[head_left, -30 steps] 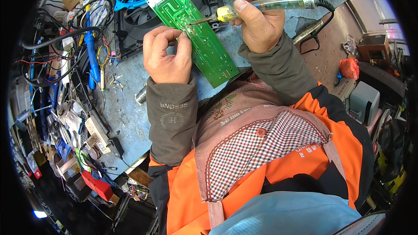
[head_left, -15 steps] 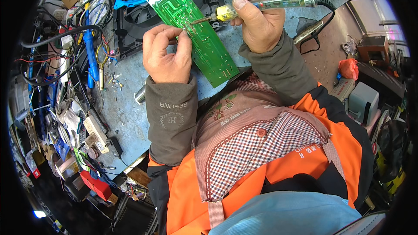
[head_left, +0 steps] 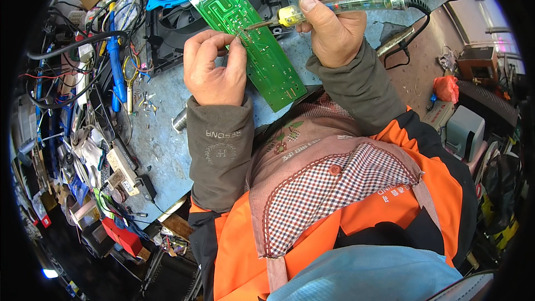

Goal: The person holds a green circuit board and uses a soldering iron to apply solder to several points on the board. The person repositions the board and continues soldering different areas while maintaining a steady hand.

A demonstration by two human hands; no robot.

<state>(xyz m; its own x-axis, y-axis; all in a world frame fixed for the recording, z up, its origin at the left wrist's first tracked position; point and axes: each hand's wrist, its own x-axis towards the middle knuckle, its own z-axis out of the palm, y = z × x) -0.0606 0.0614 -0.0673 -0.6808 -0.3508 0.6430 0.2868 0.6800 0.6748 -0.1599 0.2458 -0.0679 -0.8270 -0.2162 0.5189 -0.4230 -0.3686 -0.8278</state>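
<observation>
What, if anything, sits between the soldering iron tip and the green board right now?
Nothing visible. The right hand holds the soldering iron with its tip at the green circuit board. The left hand rests on the board's left edge, fingertips pinched just beside the tip, not across its path.

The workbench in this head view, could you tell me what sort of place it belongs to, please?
Most likely an electronics repair bench. The right hand holds a soldering iron to a green circuit board that the left hand steadies, and tangled wires and loose parts crowd the bench's left side.
</observation>
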